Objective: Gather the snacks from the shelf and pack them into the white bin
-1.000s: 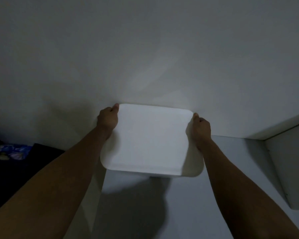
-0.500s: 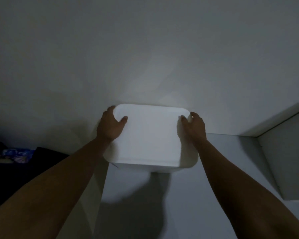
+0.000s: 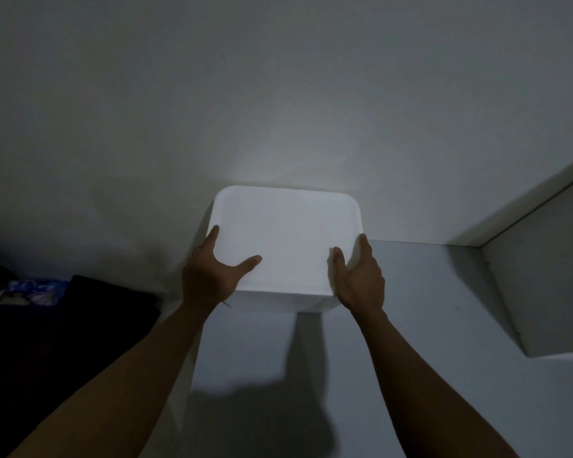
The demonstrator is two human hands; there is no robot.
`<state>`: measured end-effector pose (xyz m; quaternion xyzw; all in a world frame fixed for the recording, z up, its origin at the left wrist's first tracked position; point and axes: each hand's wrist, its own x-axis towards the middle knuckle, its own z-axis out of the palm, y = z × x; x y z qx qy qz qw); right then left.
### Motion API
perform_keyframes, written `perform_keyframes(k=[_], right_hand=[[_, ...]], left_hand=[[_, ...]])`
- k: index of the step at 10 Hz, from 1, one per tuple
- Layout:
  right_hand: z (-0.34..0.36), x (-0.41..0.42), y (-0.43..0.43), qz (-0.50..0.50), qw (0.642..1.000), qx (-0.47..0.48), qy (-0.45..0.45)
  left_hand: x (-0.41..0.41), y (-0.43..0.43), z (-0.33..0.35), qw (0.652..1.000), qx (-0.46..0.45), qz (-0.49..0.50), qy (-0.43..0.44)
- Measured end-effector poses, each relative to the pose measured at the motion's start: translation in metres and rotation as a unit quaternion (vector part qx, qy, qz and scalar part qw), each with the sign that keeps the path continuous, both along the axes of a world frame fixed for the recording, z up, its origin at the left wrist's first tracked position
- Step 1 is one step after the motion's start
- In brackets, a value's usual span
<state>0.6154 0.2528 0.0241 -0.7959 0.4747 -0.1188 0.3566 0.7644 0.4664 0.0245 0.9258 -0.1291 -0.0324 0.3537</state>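
Two bare forearms reach forward from the bottom of the view in dim light. The left hand point(image 3: 210, 276) is on the near left corner of the white bin point(image 3: 288, 233): thumb laid out straight on the flat top, fingers straight up along the left side, nothing curled. The right hand point(image 3: 359, 279) mirrors it at the near right corner, thumb at the top edge and fingers flat against the right side. Both hands are spread and pressing the bin between them rather than closing round it.

The bin stands upright on a white shelf top point(image 3: 427, 309), at its left edge and with its back against the wall point(image 3: 278, 94). Its top and visible sides are plain white with rounded corners. What is inside cannot be seen.

There is bare shelf top in front of the bin, where the arms cast a shadow, and more to its right. A white upright panel point(image 3: 543, 276) closes off the far right, well apart from the bin. Left of the shelf edge the surface drops away to a dark block point(image 3: 106, 312). Beyond it lies something blue and patterned point(image 3: 30, 289), too dim and blurred to read any print.
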Motion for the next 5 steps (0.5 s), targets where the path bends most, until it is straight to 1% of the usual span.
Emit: perform_keyframes(k=[1,2,3,4,5], right_hand=[[-0.004,0.001,-0.002,-0.006,1.0,0.001,-0.011],[-0.001,0.003,-0.002,-0.008,1.0,-0.006,-0.006],[0.003,0.002,0.0,0.008,1.0,-0.012,0.018],[0.011,0.003,-0.002,0.027,0.998,-0.025,0.057],[0.016,-0.015,0.016,0.056,0.994,-0.076,0.059]], left_hand=[[0.002,0.002,-0.008,0.999,-0.004,-0.008,-0.038],[0.006,-0.001,-0.004,1.0,0.001,0.004,0.015],[0.005,-0.001,0.003,0.996,0.041,-0.014,0.084],[0.009,0.001,0.013,0.991,0.056,-0.028,0.115],[-0.01,0.01,0.018,0.995,0.074,-0.047,0.053]])
